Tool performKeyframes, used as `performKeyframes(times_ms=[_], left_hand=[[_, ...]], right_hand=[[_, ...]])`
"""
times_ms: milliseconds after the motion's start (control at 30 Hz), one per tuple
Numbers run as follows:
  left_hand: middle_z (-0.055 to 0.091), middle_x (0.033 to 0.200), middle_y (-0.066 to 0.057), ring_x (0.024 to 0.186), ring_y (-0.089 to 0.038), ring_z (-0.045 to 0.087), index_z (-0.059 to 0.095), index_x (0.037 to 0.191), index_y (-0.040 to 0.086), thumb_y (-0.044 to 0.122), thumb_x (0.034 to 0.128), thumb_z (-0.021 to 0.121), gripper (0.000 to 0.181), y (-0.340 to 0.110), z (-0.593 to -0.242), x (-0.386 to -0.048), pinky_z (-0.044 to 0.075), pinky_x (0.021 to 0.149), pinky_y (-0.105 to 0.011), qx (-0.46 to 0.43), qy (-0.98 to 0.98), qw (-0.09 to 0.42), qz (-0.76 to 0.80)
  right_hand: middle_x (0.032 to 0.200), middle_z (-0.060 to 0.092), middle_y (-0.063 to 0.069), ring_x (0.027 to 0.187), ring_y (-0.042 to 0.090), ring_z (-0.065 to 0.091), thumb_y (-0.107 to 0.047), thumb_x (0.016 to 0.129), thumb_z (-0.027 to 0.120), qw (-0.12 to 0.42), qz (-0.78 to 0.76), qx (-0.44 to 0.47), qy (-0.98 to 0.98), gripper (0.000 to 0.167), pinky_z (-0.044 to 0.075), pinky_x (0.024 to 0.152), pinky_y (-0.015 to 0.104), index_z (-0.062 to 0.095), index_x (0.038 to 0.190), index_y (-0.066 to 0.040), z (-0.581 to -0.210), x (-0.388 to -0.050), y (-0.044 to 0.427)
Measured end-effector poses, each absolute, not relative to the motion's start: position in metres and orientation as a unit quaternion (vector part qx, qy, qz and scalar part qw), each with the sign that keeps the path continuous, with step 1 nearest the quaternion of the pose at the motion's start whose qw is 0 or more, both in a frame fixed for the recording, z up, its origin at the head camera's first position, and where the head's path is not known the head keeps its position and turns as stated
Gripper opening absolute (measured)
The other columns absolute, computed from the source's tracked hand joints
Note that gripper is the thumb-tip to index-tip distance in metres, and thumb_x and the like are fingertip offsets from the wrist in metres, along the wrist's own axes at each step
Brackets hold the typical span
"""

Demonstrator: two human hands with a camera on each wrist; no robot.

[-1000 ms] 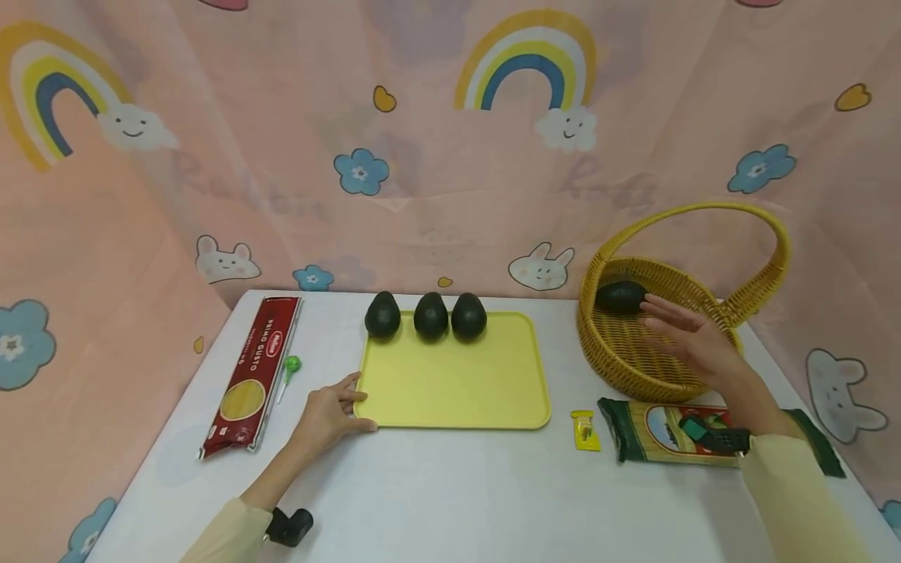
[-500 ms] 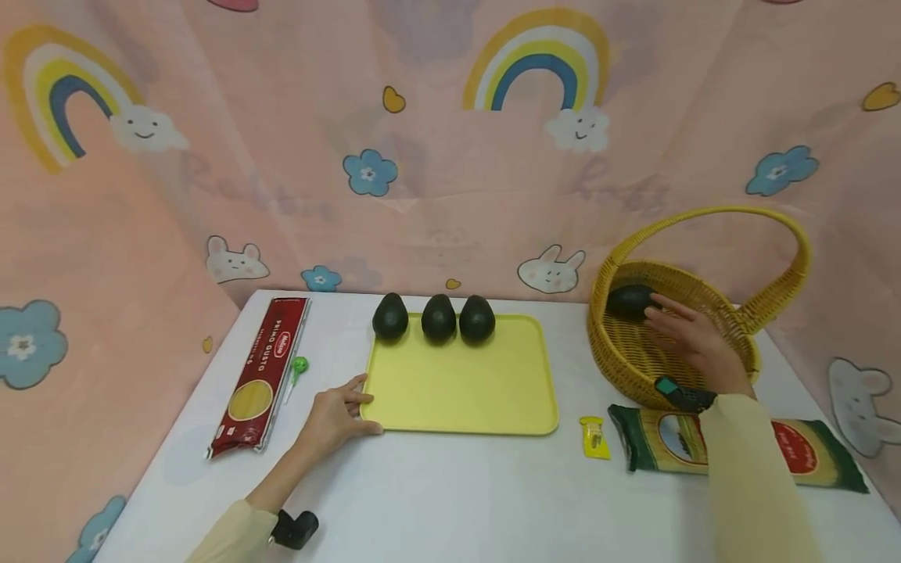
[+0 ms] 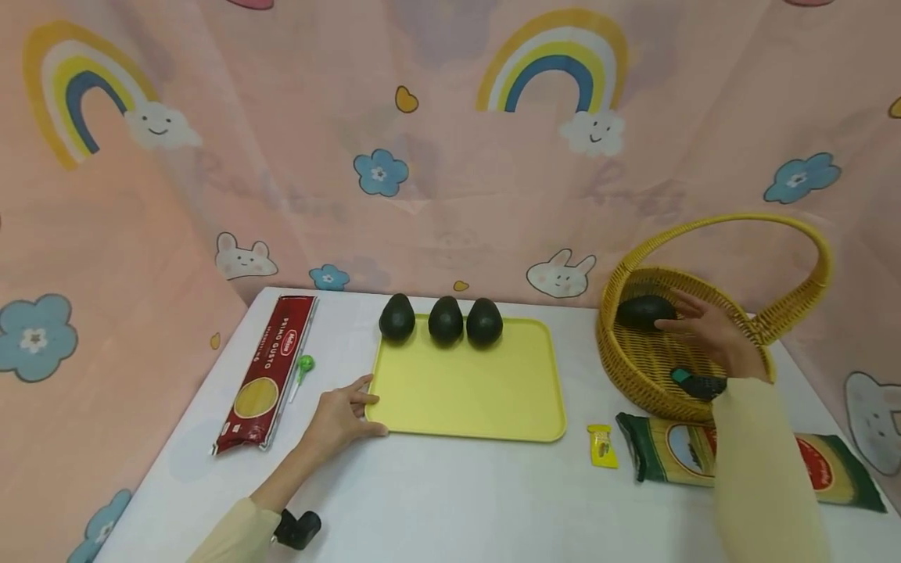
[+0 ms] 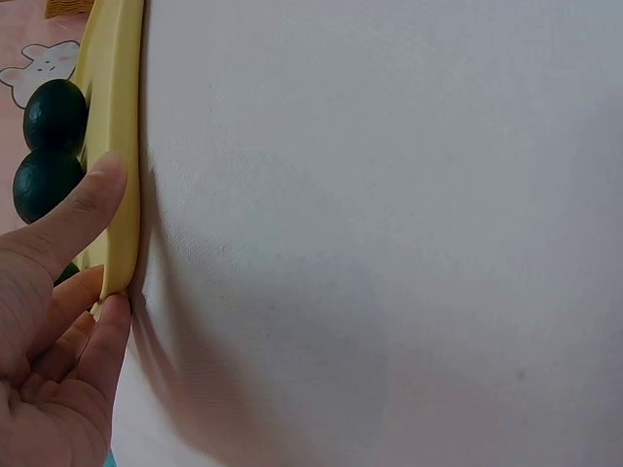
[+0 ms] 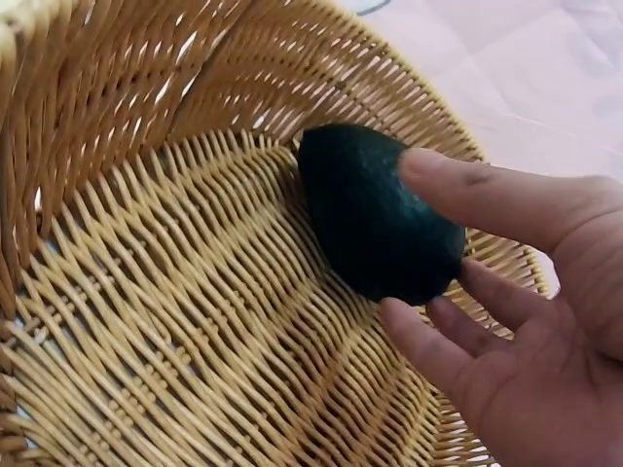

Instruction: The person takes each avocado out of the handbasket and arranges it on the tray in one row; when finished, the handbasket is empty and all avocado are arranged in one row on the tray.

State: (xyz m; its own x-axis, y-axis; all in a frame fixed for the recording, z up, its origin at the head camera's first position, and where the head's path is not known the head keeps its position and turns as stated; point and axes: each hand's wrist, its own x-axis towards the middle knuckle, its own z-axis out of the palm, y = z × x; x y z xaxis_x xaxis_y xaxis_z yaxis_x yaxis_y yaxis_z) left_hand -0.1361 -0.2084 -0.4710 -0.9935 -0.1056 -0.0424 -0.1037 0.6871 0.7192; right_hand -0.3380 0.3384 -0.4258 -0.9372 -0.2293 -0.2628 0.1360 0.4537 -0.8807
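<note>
At the tray's near left corner, my left hand [image 3: 341, 414] grips the yellow tray [image 3: 468, 395]; the left wrist view has the thumb on the rim and fingertips against the edge. Three dark green avocados [image 3: 446, 320] stand in a row along the tray's far side. On the right, my right hand [image 3: 718, 335] reaches into the yellow wicker basket [image 3: 614, 375]. Its thumb and fingertips pinch a single avocado [image 5: 370, 219] lying on the basket's woven floor, against the wall. The palm stays apart from the fruit.
A red pasta packet [image 3: 267, 375] and a green lollipop [image 3: 305, 364] lie left of the tray. To the right are a small yellow sachet [image 3: 601, 446] and a green-ended pasta packet [image 3: 676, 452], partly behind the right sleeve. The basket's tall handle [image 3: 820, 274] arches above it.
My right hand has closed in on the avocado in the basket, its thumb and fingertips now around one end. The left hand keeps its hold on the tray. The head view has shifted slightly.
</note>
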Motion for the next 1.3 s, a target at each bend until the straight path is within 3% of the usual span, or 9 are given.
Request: performKeyframes(times_ms=[133, 400, 600, 700, 833, 933, 1033, 1167, 1300], left_hand=[[0.055, 0.136, -0.01, 0.105, -0.02, 0.065, 0.072, 0.105, -0.004, 0.015, 0.0592, 0.091, 0.053, -0.209, -0.471, -0.136, 0.055, 0.077, -0.024, 0.057, -0.92, 0.001, -0.387], [0.055, 0.136, -0.01, 0.096, -0.015, 0.066, 0.072, 0.105, -0.004, 0.012, 0.0588, 0.091, 0.052, -0.21, -0.469, -0.135, 0.054, 0.075, -0.023, 0.07, -0.917, 0.001, -0.392], [0.054, 0.137, -0.01, 0.104, -0.022, 0.066, 0.071, 0.106, -0.005, 0.013, 0.0596, 0.091, 0.054, -0.211, -0.471, -0.135, 0.054, 0.079, -0.025, 0.063, -0.92, -0.003, -0.386], [0.054, 0.137, -0.011, 0.103, -0.021, 0.066, 0.071, 0.105, -0.005, 0.012, 0.0593, 0.091, 0.053, -0.211, -0.471, -0.134, 0.055, 0.078, -0.026, 0.066, -0.92, -0.001, -0.387], [0.054, 0.137, -0.011, 0.102, -0.021, 0.066, 0.071, 0.105, -0.005, 0.01, 0.0592, 0.091, 0.052, -0.211, -0.471, -0.134, 0.055, 0.078, -0.026, 0.068, -0.918, 0.001, -0.392], [0.054, 0.137, -0.011, 0.105, -0.022, 0.065, 0.071, 0.106, -0.005, 0.01, 0.0594, 0.091, 0.053, -0.209, -0.471, -0.135, 0.054, 0.08, -0.025, 0.068, -0.914, -0.002, -0.4], [0.054, 0.138, -0.01, 0.108, -0.024, 0.064, 0.071, 0.106, -0.005, 0.011, 0.06, 0.09, 0.053, -0.209, -0.471, -0.137, 0.054, 0.081, -0.025, 0.066, -0.913, -0.005, -0.403], [0.054, 0.138, -0.01, 0.11, -0.025, 0.062, 0.071, 0.107, -0.006, 0.011, 0.06, 0.091, 0.054, -0.208, -0.471, -0.136, 0.053, 0.082, -0.026, 0.065, -0.914, -0.005, -0.401], [0.053, 0.138, -0.01, 0.112, -0.025, 0.061, 0.07, 0.107, -0.006, 0.01, 0.0598, 0.09, 0.054, -0.208, -0.47, -0.136, 0.053, 0.083, -0.027, 0.065, -0.913, -0.004, -0.403]], right_hand=[[0.153, 0.001, 0.035, 0.097, -0.007, 0.055, -0.024, 0.095, 0.062, 0.212, -0.523, -0.057, 0.824, 0.091, 0.052, 0.088, 0.03, -0.006, 0.152, -0.005, -0.419, -0.333, 0.339], [0.151, 0.008, 0.037, 0.09, -0.014, 0.05, -0.026, 0.1, 0.052, 0.229, -0.51, -0.064, 0.826, 0.078, 0.048, 0.096, 0.037, 0.0, 0.152, -0.001, -0.412, -0.323, 0.329], [0.153, 0.017, 0.031, 0.118, 0.016, 0.05, -0.029, 0.102, 0.047, 0.207, -0.498, -0.09, 0.838, 0.065, 0.046, 0.098, 0.044, 0.016, 0.152, -0.001, -0.416, -0.324, 0.313], [0.153, 0.018, 0.029, 0.132, 0.041, 0.035, -0.025, 0.102, 0.047, 0.193, -0.511, -0.079, 0.834, 0.061, 0.043, 0.1, 0.05, 0.02, 0.151, 0.001, -0.417, -0.326, 0.299], [0.153, 0.008, 0.035, 0.136, 0.052, 0.019, -0.022, 0.102, 0.048, 0.203, -0.505, -0.072, 0.836, 0.065, 0.035, 0.103, 0.058, 0.013, 0.152, 0.0, -0.417, -0.331, 0.286], [0.152, -0.002, 0.036, 0.136, 0.054, 0.015, -0.021, 0.101, 0.049, 0.224, -0.49, -0.083, 0.838, 0.069, 0.037, 0.102, 0.057, 0.006, 0.153, -0.005, -0.418, -0.334, 0.283], [0.152, -0.005, 0.037, 0.131, 0.052, 0.03, -0.019, 0.101, 0.049, 0.239, -0.495, -0.088, 0.831, 0.07, 0.047, 0.095, 0.05, 0.003, 0.152, -0.007, -0.42, -0.334, 0.286], [0.13, 0.038, 0.043, 0.107, 0.037, 0.058, -0.024, 0.101, 0.049, 0.255, -0.495, -0.085, 0.826, 0.069, 0.054, 0.085, 0.038, 0.007, 0.152, -0.003, -0.423, -0.329, 0.292], [0.141, 0.03, 0.04, 0.122, 0.042, 0.049, -0.032, 0.101, 0.049, 0.301, -0.497, -0.067, 0.811, 0.074, 0.052, 0.09, 0.038, 0.005, 0.152, -0.002, -0.421, -0.322, 0.3]])
